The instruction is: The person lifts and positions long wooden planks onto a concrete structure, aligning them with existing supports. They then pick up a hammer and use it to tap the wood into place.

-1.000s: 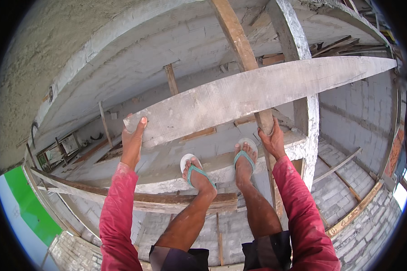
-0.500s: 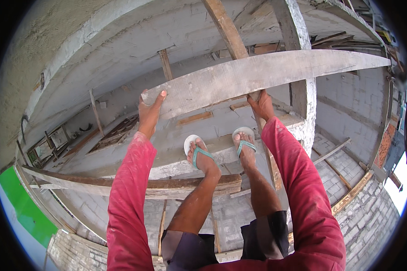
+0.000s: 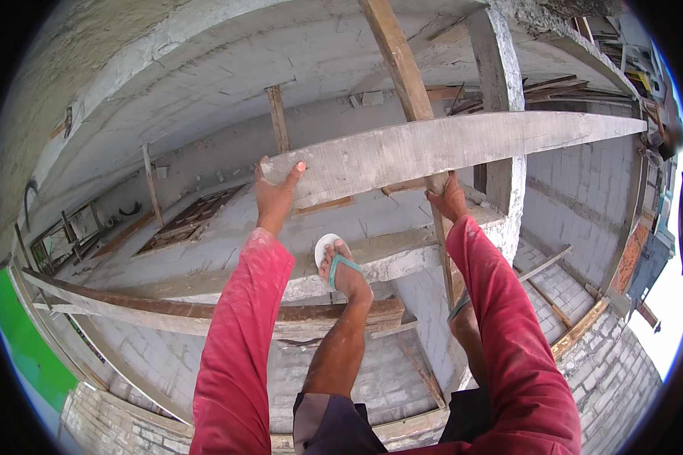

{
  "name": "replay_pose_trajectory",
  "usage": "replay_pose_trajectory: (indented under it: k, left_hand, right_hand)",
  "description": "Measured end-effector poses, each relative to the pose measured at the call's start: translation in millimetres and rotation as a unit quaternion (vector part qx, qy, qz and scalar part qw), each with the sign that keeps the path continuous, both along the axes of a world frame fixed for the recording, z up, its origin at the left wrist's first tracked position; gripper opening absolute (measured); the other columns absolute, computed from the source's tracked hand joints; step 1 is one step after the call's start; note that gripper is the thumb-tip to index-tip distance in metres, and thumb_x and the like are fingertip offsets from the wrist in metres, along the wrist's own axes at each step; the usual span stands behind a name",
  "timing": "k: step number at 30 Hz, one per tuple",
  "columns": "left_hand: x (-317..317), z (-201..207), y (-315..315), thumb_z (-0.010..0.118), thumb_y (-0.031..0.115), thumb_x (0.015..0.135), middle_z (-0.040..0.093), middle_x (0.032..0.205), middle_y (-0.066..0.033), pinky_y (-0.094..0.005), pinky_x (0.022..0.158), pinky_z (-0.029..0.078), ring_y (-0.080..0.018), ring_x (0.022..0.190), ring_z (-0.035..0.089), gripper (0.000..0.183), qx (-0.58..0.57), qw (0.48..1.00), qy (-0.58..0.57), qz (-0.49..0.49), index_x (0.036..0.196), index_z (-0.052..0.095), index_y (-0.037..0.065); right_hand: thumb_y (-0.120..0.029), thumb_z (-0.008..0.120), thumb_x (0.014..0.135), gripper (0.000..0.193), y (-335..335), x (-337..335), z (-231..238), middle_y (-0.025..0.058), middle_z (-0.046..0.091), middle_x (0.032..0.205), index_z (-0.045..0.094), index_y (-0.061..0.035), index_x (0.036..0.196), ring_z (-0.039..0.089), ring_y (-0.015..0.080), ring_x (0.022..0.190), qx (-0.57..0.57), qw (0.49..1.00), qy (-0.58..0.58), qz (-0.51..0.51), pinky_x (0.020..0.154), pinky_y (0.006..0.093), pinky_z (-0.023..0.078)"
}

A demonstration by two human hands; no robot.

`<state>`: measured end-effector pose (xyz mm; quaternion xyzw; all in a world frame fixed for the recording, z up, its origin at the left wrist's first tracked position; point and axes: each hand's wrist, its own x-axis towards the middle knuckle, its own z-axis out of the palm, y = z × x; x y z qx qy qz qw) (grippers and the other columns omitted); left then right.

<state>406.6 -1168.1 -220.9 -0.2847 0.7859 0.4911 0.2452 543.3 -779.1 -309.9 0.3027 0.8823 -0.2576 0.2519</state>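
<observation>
A long, dusty grey wooden plank [image 3: 432, 148] stretches across in front of me, its near end at the left and its tapering end at the far right. My left hand [image 3: 277, 199] grips the left end, thumb over the broad face and fingers behind. Farther along, my right hand [image 3: 449, 199] closes on the plank's lower edge, close to a wooden post [image 3: 402, 64] that passes behind the plank. The right fingertips are partly hidden. Both forearms wear red sleeves. My left foot [image 3: 345, 269], in a sandal, stands on a rough concrete ledge [image 3: 402, 254].
A concrete column [image 3: 512, 189] rises beside the plank. A thick timber beam [image 3: 281, 315] crosses low at the left, above a lower block-patterned surface [image 3: 357, 371]. A blurred person [image 3: 669, 142] appears near the plank's far end. Loose timber [image 3: 554, 87] lies behind.
My right foot has left its spot beside the left one and is now back, mostly behind my right arm. Both hands and the plank's near end sit lower and farther right in view.
</observation>
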Motion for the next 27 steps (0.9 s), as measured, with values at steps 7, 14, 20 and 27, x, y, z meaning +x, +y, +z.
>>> replay_pose_trajectory:
  k: [7,14,20,27]
  left_hand:
    - [2,-10,-1,0.081,0.053,0.073,0.055,0.130,-0.0194,-0.0374,0.103,0.042,-0.0278,0.123,0.053,0.102,0.023,0.999,0.034,0.017,0.145,0.035,-0.003]
    - [-1,-4,0,0.080,0.045,0.079,0.058,0.127,-0.0164,-0.0339,0.099,0.044,-0.0231,0.117,0.057,0.092,0.026,0.999,0.019,0.010,0.144,0.036,-0.004]
    - [0,-5,-4,0.084,0.045,0.075,0.057,0.130,-0.0182,-0.0349,0.100,0.045,-0.0245,0.118,0.057,0.097,0.020,0.999,0.029,0.012,0.145,0.036,-0.004]
    - [3,-13,-6,0.083,0.045,0.076,0.058,0.128,-0.0172,-0.0327,0.099,0.045,-0.0232,0.116,0.058,0.097,0.019,1.000,0.015,0.011,0.144,0.035,-0.005]
  right_hand:
    - [-0.019,0.074,0.072,0.084,4,-1,5,0.0251,0.065,0.112,0.033,0.0006,0.143,0.066,0.0377,0.102,-0.120,0.989,0.077,-0.039,0.089,0.0410,0.052]
    - [-0.017,0.071,0.075,0.087,-12,-4,33,0.0249,0.066,0.108,0.027,0.0019,0.148,0.067,0.0364,0.099,-0.137,0.984,0.102,-0.061,0.085,0.0413,0.052]
    - [-0.018,0.072,0.076,0.091,-16,10,33,0.0284,0.062,0.118,0.023,0.0075,0.149,0.064,0.0344,0.108,-0.133,0.985,0.099,-0.049,0.093,0.0384,0.049]
    - [-0.020,0.072,0.077,0.090,-54,7,12,0.0321,0.062,0.115,0.025,0.0023,0.150,0.063,0.0426,0.107,-0.174,0.976,0.096,-0.094,0.093,0.0436,0.049]
